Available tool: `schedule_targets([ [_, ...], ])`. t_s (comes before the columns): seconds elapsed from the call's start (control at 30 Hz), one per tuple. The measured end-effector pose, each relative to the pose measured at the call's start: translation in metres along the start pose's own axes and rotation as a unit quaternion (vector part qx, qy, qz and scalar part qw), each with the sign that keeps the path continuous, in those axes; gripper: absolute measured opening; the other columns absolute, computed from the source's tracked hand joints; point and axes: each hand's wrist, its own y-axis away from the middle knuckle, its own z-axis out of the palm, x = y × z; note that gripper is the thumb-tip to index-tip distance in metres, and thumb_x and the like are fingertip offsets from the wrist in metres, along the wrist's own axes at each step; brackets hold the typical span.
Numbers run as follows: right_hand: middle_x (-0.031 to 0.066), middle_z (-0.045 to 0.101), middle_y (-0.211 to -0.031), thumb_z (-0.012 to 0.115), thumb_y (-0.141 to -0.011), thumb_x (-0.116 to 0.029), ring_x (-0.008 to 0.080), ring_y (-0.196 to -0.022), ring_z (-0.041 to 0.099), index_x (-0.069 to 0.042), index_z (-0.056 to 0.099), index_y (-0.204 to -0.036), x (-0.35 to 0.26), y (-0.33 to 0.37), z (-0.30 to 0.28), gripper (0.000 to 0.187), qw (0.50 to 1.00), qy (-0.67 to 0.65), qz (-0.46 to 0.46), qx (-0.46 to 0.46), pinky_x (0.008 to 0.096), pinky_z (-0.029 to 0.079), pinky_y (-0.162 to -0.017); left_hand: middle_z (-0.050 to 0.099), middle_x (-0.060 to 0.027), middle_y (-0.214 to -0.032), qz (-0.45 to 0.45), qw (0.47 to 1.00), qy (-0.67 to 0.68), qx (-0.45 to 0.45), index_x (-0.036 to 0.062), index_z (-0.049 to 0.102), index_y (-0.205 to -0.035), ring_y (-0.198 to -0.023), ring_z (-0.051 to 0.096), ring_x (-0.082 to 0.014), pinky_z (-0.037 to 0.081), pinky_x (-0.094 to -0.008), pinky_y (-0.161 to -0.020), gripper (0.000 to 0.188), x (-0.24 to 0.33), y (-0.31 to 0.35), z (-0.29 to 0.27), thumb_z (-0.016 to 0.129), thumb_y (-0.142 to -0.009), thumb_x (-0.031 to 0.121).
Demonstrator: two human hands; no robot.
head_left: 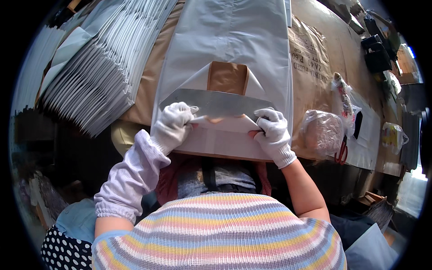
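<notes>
A large white paper bag (225, 36) lies lengthwise before me, its near end folded up and its brown inner layer (227, 77) showing. Across that end sits a thin grey metal plate (211, 103) with a curved far edge. My left hand (173, 126), in a white knit glove, is closed on the bag's flap at the plate's left end. At the right end, my gloved right hand (273, 132) pinches the same flap, fingers bent over the plate's corner. Between the hands the raised flap (225, 123) has a wavy edge showing brown. My fingertips are partly hidden.
A thick fanned stack of white bags (99, 72) rests at the left. Brown printed wrapping paper (310, 54) covers the table's right side. On it lie a clear plastic bag (321, 130) and red-handled scissors (342, 152). A yellowish rounded thing (123, 137) is beside my left forearm.
</notes>
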Motion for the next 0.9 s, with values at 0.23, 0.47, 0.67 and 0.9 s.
schedule_targets([
  [0.23, 0.0135, 0.059, -0.132, 0.089, -0.071, -0.04, 0.0382, -0.118, 0.06, -0.005, 0.06, -0.125, -0.003, -0.028, -0.005, 0.071, 0.972, 0.173, 0.155, -0.019, 0.0451, 0.052, -0.1, 0.059, -0.016, -0.131, -0.318, 0.905, -0.227, -0.166, 0.0149, 0.054, -0.139, -0.125, 0.058, -0.0355, 0.048, -0.0443, -0.106, 0.076, 0.029, -0.074, -0.014, 0.09, -0.074, 0.03],
  [0.47, 0.015, 0.07, -0.109, 0.086, -0.072, -0.042, 0.0329, -0.105, 0.069, -0.003, 0.073, -0.105, -0.013, -0.11, -0.017, 0.052, 0.939, 0.128, 0.261, -0.182, 0.0414, 0.055, -0.095, 0.072, -0.0193, -0.118, -0.357, 0.88, -0.203, -0.238, 0.0125, 0.065, -0.13, -0.123, 0.063, -0.0353, 0.051, -0.0438, -0.104, 0.064, 0.016, -0.123, -0.032, 0.088, -0.073, 0.025],
  [0.67, 0.016, 0.067, -0.131, 0.072, -0.074, -0.008, 0.0335, -0.127, 0.06, -0.002, 0.07, -0.114, 0.008, -0.044, 0.014, 0.041, 0.992, 0.07, -0.1, -0.034, 0.0532, 0.043, -0.115, 0.06, -0.0155, -0.147, 0.128, 0.967, -0.174, -0.136, 0.011, 0.067, -0.135, -0.146, 0.045, -0.0356, 0.03, -0.0487, -0.125, 0.052, -0.045, -0.037, 0.015, 0.076, -0.084, 0.017],
  [0.9, 0.0139, 0.065, -0.137, 0.075, -0.071, -0.017, 0.0327, -0.133, 0.058, -0.006, 0.068, -0.122, -0.003, -0.053, 0.014, 0.053, 0.985, 0.047, -0.137, -0.096, 0.0514, 0.041, -0.118, 0.044, -0.0169, -0.16, 0.093, 0.954, -0.139, -0.25, 0.0092, 0.045, -0.155, -0.154, 0.033, -0.0365, 0.016, -0.0513, -0.131, 0.096, 0.003, -0.064, 0.008, 0.084, -0.075, 0.047],
])
